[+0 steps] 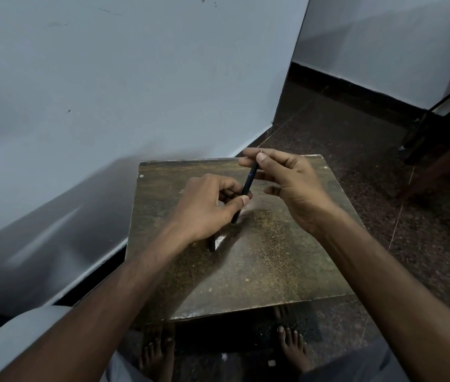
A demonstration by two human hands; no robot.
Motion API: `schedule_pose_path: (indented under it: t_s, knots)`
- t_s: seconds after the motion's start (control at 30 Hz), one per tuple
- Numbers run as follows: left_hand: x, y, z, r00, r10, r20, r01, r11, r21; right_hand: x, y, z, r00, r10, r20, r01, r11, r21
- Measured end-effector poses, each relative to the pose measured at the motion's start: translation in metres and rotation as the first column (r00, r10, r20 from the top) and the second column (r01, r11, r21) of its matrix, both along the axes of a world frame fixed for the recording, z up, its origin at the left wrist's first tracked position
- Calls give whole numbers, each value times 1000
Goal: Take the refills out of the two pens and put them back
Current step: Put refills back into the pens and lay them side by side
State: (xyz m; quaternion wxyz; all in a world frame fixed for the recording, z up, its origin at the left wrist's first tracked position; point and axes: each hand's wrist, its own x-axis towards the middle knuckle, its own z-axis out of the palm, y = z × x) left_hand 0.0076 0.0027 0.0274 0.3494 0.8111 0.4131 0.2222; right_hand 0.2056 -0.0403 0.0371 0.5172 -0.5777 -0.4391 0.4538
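Observation:
A dark pen (246, 188) with a blue spot on its barrel is held slanted above the worn wooden table (259, 260). My left hand (207, 205) grips its lower part between thumb and curled fingers. My right hand (281, 175) pinches the pen's upper end with thumb and forefinger. A second dark pen (212, 244) lies on the table, mostly hidden under my left wrist; only its near end shows. No loose refill is visible.
The small table stands against a pale wall (108, 92) on the left. A dark speckled floor (356, 133) lies to the right, with dark wooden furniture legs (439, 161) at far right. My bare feet (292, 348) show below the table's near edge.

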Motion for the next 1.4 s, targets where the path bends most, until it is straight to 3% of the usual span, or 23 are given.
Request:
schedule_pose_path:
  t_s: [0.17, 0.4, 0.83, 1.0, 1.03, 1.13, 1.23, 1.4]
  knots:
    - [1, -3, 0, 1000, -13, 0, 13, 1000, -12, 3, 2, -2, 993, -114, 4, 114, 993, 9]
    - [1, -1, 0, 999, -27, 26, 28, 999, -46, 8, 1, 0, 999, 30, -30, -29, 999, 14]
    - [6, -8, -1, 998, 19, 57, -13, 996, -90, -7, 7, 1, 986, -164, -19, 164, 971, 172]
    - [-2, -2, 0, 993, 113, 27, -110, 990, -92, -9, 9, -5, 956, -166, 242, 147, 985, 92]
    - [-4, 0, 0, 988, 150, 29, -147, 986, -81, -10, 9, -7, 912, -173, 371, 146, 984, 100]
    - [-13, 9, 2, 968, 249, 44, -247, 968, -50, -18, 10, -13, 661, -124, 740, 77, 992, 97]
    - [-19, 12, 3, 954, 295, 54, -295, 955, 9, -29, 11, -20, 553, -44, 832, -26, 997, 70]
    - [-18, 11, 3, 955, 296, 35, -297, 954, 42, -47, 17, -32, 534, -9, 845, -20, 1000, 23]
